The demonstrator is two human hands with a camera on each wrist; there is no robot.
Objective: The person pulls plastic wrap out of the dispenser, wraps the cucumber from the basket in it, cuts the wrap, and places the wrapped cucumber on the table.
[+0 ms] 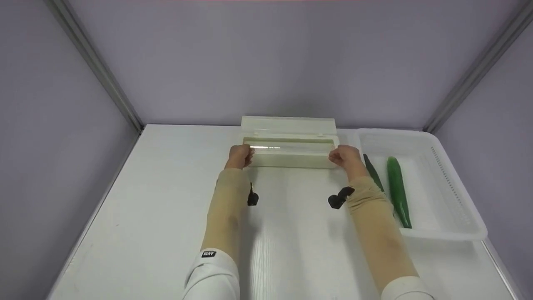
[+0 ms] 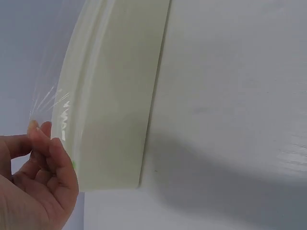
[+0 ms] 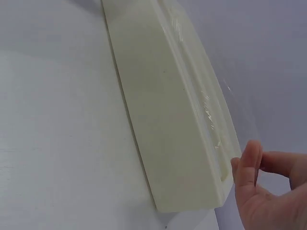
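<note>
Nearest me, my two forearms in tan sleeves run out over the white wood-grain table [image 1: 175, 200], and nothing lies on the bare surface between them. Off past my right fingers sits a shallow white plastic tray [image 1: 454, 183], holding a long bright green cucumber [image 1: 398, 189] and a thinner dark green vegetable [image 1: 373, 171] beside it, both pointing away from me. The tray stands just beside the box, so nothing blocks my reach.

Straight ahead of my fingertips lies the long cream plastic cling-film dispenser box [image 1: 291, 158], its long axis running crosswise from one hand to the other, its hinged lid [image 1: 288, 125] standing open on the far side against the pale lilac wall [image 1: 266, 58].

My left hand [image 1: 239, 156] is at the box's left end. The left wrist view shows its thumb and fingers [image 2: 45, 132] pinched together on the edge of the thin clear plastic film [image 2: 48, 98] that rises from the box. My right hand [image 1: 344, 156] is at the right end. In the right wrist view its thumb and forefinger [image 3: 247, 165] are nearly closed, pinching the other corner of the same film just beyond the box's end.
</note>
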